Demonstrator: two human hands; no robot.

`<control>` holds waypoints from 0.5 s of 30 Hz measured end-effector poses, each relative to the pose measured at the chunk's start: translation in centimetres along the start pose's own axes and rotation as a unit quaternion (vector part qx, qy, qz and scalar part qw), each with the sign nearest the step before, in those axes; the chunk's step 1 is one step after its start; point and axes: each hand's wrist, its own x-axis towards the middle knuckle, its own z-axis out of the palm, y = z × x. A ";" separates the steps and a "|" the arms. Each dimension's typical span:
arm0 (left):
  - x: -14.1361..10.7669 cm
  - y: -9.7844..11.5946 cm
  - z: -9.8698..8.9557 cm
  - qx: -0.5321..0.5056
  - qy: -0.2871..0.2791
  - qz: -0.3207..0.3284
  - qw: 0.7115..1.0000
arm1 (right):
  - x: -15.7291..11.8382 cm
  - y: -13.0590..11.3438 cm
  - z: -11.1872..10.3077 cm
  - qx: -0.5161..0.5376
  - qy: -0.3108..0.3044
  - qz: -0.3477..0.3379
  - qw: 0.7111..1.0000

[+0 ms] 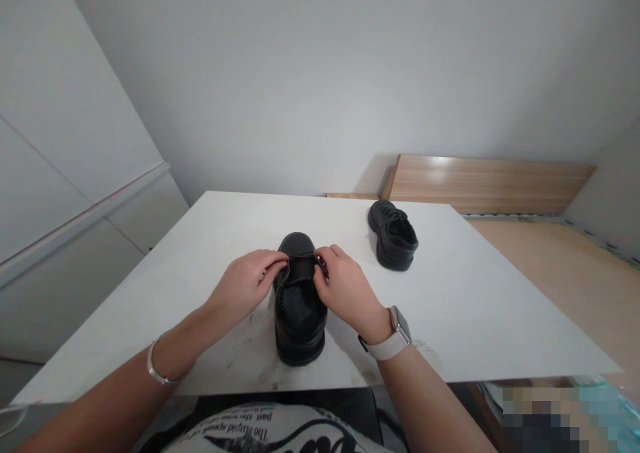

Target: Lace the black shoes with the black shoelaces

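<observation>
A black shoe (300,319) stands upright on the white table, toe pointing away and heel toward me. My left hand (247,276) pinches the left edge of its upper near the tongue, thumb and fingers pressed together. On the opposite side, my right hand (345,283) grips the right edge of the upper with bent fingers. The tongue lies between both hands, and no lace can be made out there. A second black shoe (395,239), with laces, stands farther back to the right, touched by neither hand.
The white table (475,306) has dark smudges near its front edge. Behind it at the right are a wooden headboard (480,183) and a tan surface (575,266). A wall rises behind, with white panels at the left.
</observation>
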 end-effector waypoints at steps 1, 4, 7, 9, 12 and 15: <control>-0.2 0.4 -0.1 0.003 -0.006 -0.004 1.000 | 0.0 -0.2 0.0 -0.011 -0.002 -0.001 1.000; -0.5 1.5 -0.4 0.020 -0.038 -0.021 0.999 | 0.1 -0.9 -0.1 -0.048 -0.018 -0.004 0.999; -0.5 2.2 -1.0 0.036 -0.075 -0.025 0.996 | 0.2 -1.2 -0.2 -0.085 -0.043 -0.005 0.995; -0.2 2.3 -1.5 0.033 -0.100 -0.019 0.994 | 0.3 -1.2 -0.3 -0.097 -0.054 -0.003 0.994; 0.3 2.4 -2.4 0.011 -0.141 -0.009 0.990 | 0.2 -1.0 -0.5 -0.108 -0.064 0.002 0.992; 0.9 2.5 -2.9 0.003 -0.168 -0.006 0.986 | 0.0 -0.9 -0.7 -0.117 -0.069 0.009 0.991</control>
